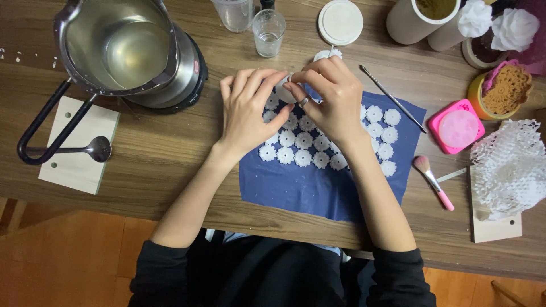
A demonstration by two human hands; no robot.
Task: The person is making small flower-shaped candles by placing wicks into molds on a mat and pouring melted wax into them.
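A small white wax flower (282, 89) was pinched between the fingertips of the left hand (247, 111) and the right hand (333, 99), just above the far edge of the blue sheet (296, 187). Several rows of finished white flowers (303, 149) already lay on that sheet; its near half remained bare. A steel melting pot (133, 51) stood left of the sheet.

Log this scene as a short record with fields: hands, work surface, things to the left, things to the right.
hands: left hand and right hand pinch one small white piece between the fingertips
surface: blue sheet on a wooden table, with rows of white flowers
left: metal pot holding clear liquid; spoon on a board
right: pink mould, brush, metal tool
back: glass, round lid
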